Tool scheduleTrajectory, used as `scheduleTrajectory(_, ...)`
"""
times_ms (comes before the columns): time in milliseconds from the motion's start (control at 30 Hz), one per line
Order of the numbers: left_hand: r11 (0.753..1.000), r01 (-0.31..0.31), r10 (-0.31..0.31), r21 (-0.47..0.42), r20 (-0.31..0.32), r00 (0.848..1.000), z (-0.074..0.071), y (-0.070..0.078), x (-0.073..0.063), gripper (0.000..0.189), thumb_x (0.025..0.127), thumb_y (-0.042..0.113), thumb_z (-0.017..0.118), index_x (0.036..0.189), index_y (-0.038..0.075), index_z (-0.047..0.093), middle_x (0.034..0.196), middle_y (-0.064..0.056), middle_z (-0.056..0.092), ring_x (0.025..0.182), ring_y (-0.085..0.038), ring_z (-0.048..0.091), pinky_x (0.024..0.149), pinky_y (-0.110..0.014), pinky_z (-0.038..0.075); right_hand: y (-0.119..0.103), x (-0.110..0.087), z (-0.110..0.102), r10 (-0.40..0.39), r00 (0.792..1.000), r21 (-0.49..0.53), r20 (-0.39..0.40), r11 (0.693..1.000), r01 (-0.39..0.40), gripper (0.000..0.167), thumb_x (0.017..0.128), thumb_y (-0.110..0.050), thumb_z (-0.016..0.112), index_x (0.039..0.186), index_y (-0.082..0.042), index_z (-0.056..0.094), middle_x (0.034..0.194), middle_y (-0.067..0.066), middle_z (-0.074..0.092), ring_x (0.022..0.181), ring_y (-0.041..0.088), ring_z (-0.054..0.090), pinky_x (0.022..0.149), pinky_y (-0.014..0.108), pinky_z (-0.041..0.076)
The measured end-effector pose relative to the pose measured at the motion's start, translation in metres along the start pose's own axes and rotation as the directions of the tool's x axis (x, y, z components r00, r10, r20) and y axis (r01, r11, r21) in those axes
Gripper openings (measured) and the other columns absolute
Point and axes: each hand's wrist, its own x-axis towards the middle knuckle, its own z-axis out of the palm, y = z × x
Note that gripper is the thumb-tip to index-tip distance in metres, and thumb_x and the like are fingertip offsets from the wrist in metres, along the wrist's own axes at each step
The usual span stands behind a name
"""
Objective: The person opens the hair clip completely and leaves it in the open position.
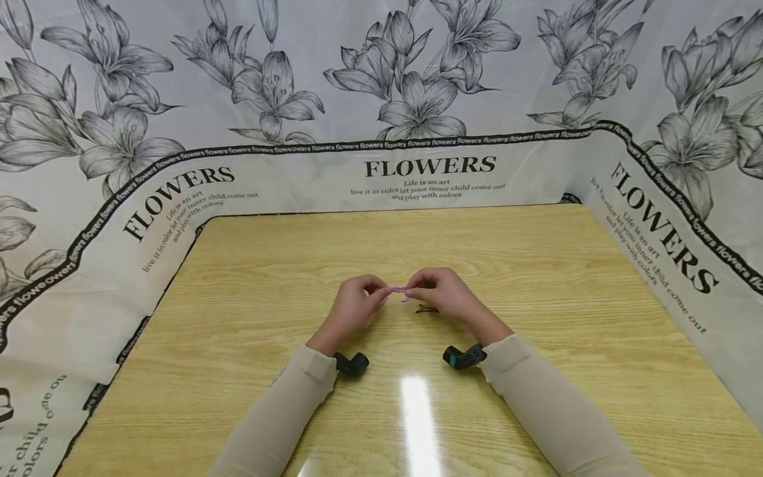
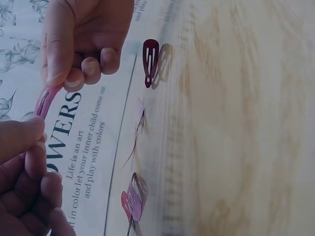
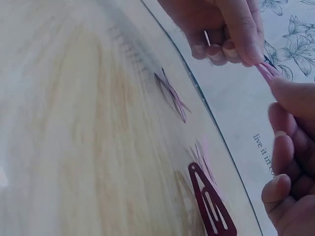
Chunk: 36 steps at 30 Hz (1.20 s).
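Both hands meet over the table with a pink snap hair clip (image 1: 398,289) stretched between their fingertips. The left hand (image 1: 356,301) pinches one end between thumb and index finger; the right hand (image 1: 444,291) pinches the other. In the left wrist view the held clip (image 2: 45,102) appears as a narrow pink strip with a dark line along it. A dark red snap hair clip (image 2: 150,61) lies on the table close to the right hand. Further pink hair clips (image 2: 134,199) lie below the hands, some seen edge-on, partly hidden by the left hand in the head view.
The wood-grain table (image 1: 250,265) is bordered by white cloth walls (image 1: 298,179) printed with flowers and lettering. Each wrist carries a black camera, the left one (image 1: 353,364) and the right one (image 1: 465,356). Light glares off the near part of the tabletop.
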Motion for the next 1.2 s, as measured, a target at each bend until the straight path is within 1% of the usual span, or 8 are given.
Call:
scheduleTrajectory(67,0.999,0.000,0.000,-0.032,-0.012,1.000,0.000,0.000,0.000,0.017,0.092,0.030,0.066,0.089,0.014,0.071,0.074,0.000,0.062,0.060,-0.011,0.054,0.053,-0.023,0.044,-0.001,-0.001,0.002,0.027,1.000,0.080,-0.016,0.996,-0.026,0.015,0.089,-0.026,0.071,0.096,-0.013,0.071,0.094,0.013,0.070,0.087,0.031,0.064,0.069,0.037,0.054)
scheduleTrajectory(200,0.997,0.009,-0.010,-0.073,-0.024,1.000,0.001,-0.001,-0.001,0.018,0.092,0.031,0.066,0.089,0.014,0.070,0.074,-0.001,0.062,0.058,-0.012,0.054,0.052,-0.023,0.044,-0.001,-0.002,0.006,0.054,0.998,0.161,-0.040,0.986,-0.047,0.020,0.087,-0.029,0.073,0.095,-0.011,0.070,0.096,0.018,0.068,0.088,0.038,0.063,0.067,0.042,0.056)
scheduleTrajectory(367,0.997,0.002,-0.005,-0.081,-0.037,0.999,0.002,-0.002,-0.001,0.020,0.092,0.033,0.067,0.089,0.013,0.070,0.076,-0.002,0.063,0.058,-0.012,0.053,0.052,-0.023,0.044,-0.002,-0.003,0.009,0.072,0.996,0.210,-0.050,0.976,-0.060,0.027,0.085,-0.036,0.074,0.095,-0.011,0.071,0.100,0.021,0.068,0.088,0.035,0.066,0.067,0.042,0.057)
scheduleTrajectory(467,0.997,-0.006,0.002,-0.078,-0.049,0.999,0.003,-0.002,0.000,0.021,0.091,0.034,0.067,0.089,0.013,0.070,0.076,-0.002,0.063,0.058,-0.012,0.053,0.052,-0.023,0.044,-0.003,-0.004,0.010,0.081,0.995,0.206,-0.065,0.976,-0.066,0.028,0.085,-0.037,0.074,0.095,-0.011,0.071,0.100,0.021,0.067,0.088,0.034,0.066,0.067,0.042,0.057)
scheduleTrajectory(600,0.997,-0.015,0.011,-0.073,-0.058,0.998,0.004,-0.003,0.000,0.021,0.091,0.035,0.067,0.088,0.014,0.070,0.076,-0.001,0.064,0.059,-0.012,0.053,0.052,-0.023,0.044,-0.001,-0.004,0.012,0.071,0.993,0.183,-0.095,0.982,-0.053,0.029,0.085,-0.038,0.073,0.095,-0.011,0.071,0.098,0.020,0.067,0.087,0.034,0.065,0.066,0.042,0.057)
scheduleTrajectory(867,0.999,-0.038,0.035,-0.036,-0.072,0.997,0.004,-0.003,-0.002,0.023,0.091,0.038,0.066,0.087,0.015,0.070,0.075,0.001,0.063,0.059,-0.013,0.051,0.051,-0.023,0.042,-0.001,-0.004,0.014,0.078,0.990,0.165,-0.117,0.985,-0.058,0.029,0.085,-0.040,0.073,0.093,-0.013,0.072,0.095,0.019,0.068,0.082,0.031,0.065,0.065,0.039,0.057)
scheduleTrajectory(1033,0.999,-0.048,0.046,-0.024,-0.070,0.996,0.004,-0.002,-0.003,0.020,0.091,0.034,0.066,0.087,0.014,0.070,0.074,0.001,0.062,0.060,-0.012,0.051,0.051,-0.022,0.042,-0.003,-0.005,0.015,0.081,0.987,0.149,-0.136,0.987,-0.061,0.025,0.085,-0.037,0.074,0.092,-0.013,0.072,0.092,0.017,0.068,0.078,0.032,0.063,0.064,0.040,0.057)
scheduleTrajectory(1200,0.997,-0.076,0.075,-0.008,-0.068,0.995,0.003,-0.001,-0.004,0.018,0.092,0.030,0.067,0.086,0.013,0.070,0.071,0.002,0.062,0.059,-0.012,0.050,0.052,-0.023,0.042,-0.003,-0.006,0.016,0.075,0.986,0.129,-0.149,0.990,-0.056,0.021,0.085,-0.034,0.074,0.089,-0.013,0.073,0.089,0.016,0.069,0.076,0.033,0.063,0.063,0.040,0.057)
